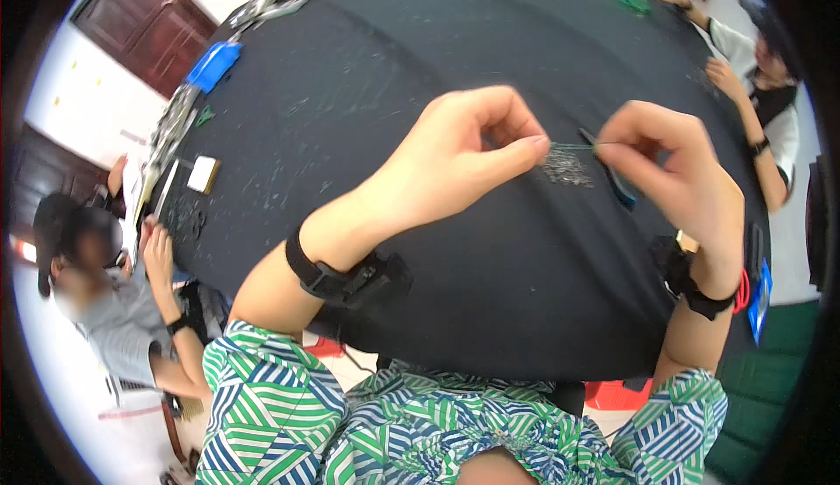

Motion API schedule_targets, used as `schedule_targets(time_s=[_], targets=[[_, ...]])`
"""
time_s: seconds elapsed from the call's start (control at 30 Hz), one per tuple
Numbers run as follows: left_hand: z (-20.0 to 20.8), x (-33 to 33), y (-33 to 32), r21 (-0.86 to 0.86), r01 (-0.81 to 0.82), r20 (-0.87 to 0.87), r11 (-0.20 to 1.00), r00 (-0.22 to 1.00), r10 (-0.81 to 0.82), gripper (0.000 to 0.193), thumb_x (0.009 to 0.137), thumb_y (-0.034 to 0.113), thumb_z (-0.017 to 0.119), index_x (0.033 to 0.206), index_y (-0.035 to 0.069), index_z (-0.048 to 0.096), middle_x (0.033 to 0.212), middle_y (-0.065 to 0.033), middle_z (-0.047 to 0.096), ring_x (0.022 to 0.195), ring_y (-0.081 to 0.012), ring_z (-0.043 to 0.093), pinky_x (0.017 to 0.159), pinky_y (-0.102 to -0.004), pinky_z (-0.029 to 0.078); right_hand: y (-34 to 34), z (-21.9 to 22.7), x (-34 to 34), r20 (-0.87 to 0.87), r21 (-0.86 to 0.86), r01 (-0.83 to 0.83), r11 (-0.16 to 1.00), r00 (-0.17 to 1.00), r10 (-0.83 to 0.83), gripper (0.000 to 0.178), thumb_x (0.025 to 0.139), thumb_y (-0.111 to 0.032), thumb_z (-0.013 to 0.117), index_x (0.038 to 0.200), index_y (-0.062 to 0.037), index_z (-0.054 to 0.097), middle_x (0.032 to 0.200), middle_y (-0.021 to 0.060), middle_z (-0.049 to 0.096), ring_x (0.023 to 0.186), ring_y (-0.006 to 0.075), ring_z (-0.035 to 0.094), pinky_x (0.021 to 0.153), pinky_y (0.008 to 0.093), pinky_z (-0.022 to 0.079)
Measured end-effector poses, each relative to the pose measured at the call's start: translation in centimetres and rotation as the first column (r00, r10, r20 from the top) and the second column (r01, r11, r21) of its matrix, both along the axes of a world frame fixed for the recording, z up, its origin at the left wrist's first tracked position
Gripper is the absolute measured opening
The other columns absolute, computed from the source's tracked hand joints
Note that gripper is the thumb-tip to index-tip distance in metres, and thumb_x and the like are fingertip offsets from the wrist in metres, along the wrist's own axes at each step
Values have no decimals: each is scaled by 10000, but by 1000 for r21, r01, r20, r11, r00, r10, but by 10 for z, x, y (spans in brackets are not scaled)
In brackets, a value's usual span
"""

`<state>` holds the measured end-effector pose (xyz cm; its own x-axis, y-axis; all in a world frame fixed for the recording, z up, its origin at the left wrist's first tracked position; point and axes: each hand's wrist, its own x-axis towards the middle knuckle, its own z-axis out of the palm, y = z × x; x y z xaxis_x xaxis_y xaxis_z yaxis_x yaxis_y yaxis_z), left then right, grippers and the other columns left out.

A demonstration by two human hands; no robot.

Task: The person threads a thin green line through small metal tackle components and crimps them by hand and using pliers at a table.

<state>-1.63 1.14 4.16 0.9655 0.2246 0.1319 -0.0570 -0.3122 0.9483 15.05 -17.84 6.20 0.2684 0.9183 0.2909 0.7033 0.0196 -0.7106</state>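
Both hands are raised over the black-covered table with a thin greenish thread (573, 145) stretched between them. My left hand (468, 152) is closed in a pinch on the thread's left end, thumb against the fingers. At the other end, my right hand (669, 152) pinches it too, fingers curled. Whatever small piece may sit in either pinch is hidden. Just below the thread lies a pile of small silvery metal pieces (567, 170), too fine to make out singly. A slim dark tool with a blue end (623, 191) rests beside the pile, partly covered by my right hand.
The black cloth (455, 284) covers a large round table. A white block (203, 174), a blue packet (213, 66) and loose strands lie along its left edge. One person (114, 284) sits at the left, another (766, 82) at the far right near green threads (633, 1).
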Motion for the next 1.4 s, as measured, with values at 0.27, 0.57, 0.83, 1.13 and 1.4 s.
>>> schedule_targets(time_s=[0.27,0.57,0.83,1.13,1.4], targets=[[40,-72,40,220,-55,-128,974,988,85,105,922,142,654,911,40,632,849,-5,641,773,-46,577,672,-201,459,-3,1,15,-30,-42,9,999,999,-11,99,871,-116,653,823,-31,632,724,-31,585,643,36,486,567,198,351],[69,-151,161,650,-224,-357,726,754,552,167,901,225,653,893,60,628,803,20,626,702,-36,540,623,-198,439,6,2,3,-17,-292,-203,935,978,207,75,818,-30,673,815,22,619,709,13,565,616,51,497,535,213,387],[29,-196,326,737,-665,232,121,417,879,275,825,303,662,891,42,719,739,-50,694,678,-133,650,645,-283,497,8,-11,3,-19,-235,-162,958,987,163,82,811,-26,674,814,28,613,688,17,558,604,53,496,528,208,388],[-53,-240,305,826,-381,-347,416,238,907,202,764,175,661,630,30,701,563,-70,645,463,-131,605,451,-270,457,7,-10,7,40,-288,-89,953,994,105,83,816,-38,671,819,22,614,658,24,548,586,60,491,527,219,388],[-65,-268,277,705,-516,-413,487,259,873,141,770,121,687,722,-11,704,625,-56,673,513,-111,632,458,-251,488,12,-20,11,43,-293,-119,949,990,137,97,833,-62,666,823,22,617,646,33,546,576,74,490,520,246,385]])
